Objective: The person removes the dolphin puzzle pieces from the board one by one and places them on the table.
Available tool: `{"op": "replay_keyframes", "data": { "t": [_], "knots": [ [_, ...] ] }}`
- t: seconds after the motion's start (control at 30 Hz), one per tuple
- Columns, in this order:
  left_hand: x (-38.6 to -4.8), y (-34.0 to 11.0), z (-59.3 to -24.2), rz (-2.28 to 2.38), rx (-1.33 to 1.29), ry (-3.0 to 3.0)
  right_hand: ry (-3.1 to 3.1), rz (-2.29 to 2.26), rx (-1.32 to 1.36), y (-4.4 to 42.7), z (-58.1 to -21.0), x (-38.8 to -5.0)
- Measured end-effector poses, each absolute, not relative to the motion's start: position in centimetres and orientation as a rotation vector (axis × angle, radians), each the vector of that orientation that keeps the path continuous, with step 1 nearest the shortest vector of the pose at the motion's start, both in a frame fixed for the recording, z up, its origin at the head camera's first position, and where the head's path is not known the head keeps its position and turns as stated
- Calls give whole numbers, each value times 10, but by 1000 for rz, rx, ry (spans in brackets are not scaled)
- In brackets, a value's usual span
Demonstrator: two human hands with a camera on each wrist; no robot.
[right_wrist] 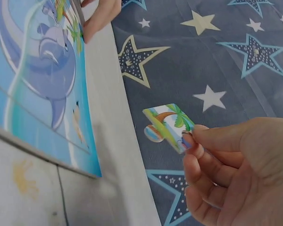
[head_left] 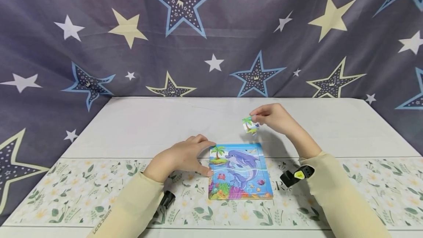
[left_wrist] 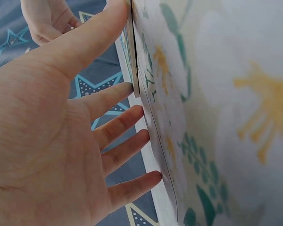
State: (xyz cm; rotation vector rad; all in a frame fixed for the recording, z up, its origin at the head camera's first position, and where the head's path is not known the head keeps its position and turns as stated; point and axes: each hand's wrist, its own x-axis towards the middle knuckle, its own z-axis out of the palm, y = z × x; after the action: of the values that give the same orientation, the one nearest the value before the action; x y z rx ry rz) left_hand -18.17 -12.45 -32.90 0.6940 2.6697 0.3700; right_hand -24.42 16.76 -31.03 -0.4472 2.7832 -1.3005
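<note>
A square puzzle board [head_left: 240, 172] with a picture of dolphins, a palm tree, a crab and coral lies flat on the table. My left hand [head_left: 185, 156] is at its left side, thumb and index finger touching the edge near the upper left corner. In the left wrist view the fingers [left_wrist: 125, 123] are spread and fairly straight. Above the table behind the board, my right hand [head_left: 273, 117] pinches a puzzle piece [right_wrist: 167, 125] between thumb and fingers. That piece shows a palm tree and has a rounded tab; its corner is covered by the fingertips.
A floral strip [head_left: 109, 190] runs across the front of the white table [head_left: 158, 120]. Dark cloth [head_left: 228, 17] printed with stars hangs behind the table. Black straps with small devices sit on both wrists, the right device [head_left: 297, 175] close to the board's right side.
</note>
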Motion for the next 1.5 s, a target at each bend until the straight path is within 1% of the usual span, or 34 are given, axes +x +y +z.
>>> {"op": "replay_keyframes", "data": {
  "t": [0.3, 0.67, 0.97, 1.5],
  "knots": [
    [-181, -125, -329, 364, 682, 2667, 2773, -1436, -256, 181, -326, -255],
    [-180, -125, -328, 406, 673, 2660, 2761, -1467, -119, 207, -339, -262],
    [-180, -125, -328, 395, 671, 2661, 2759, -1376, -50, 221, -342, -265],
    [-181, -126, -330, 382, 681, 2654, 2761, -1343, -56, 226, -346, -270]
  ]
}}
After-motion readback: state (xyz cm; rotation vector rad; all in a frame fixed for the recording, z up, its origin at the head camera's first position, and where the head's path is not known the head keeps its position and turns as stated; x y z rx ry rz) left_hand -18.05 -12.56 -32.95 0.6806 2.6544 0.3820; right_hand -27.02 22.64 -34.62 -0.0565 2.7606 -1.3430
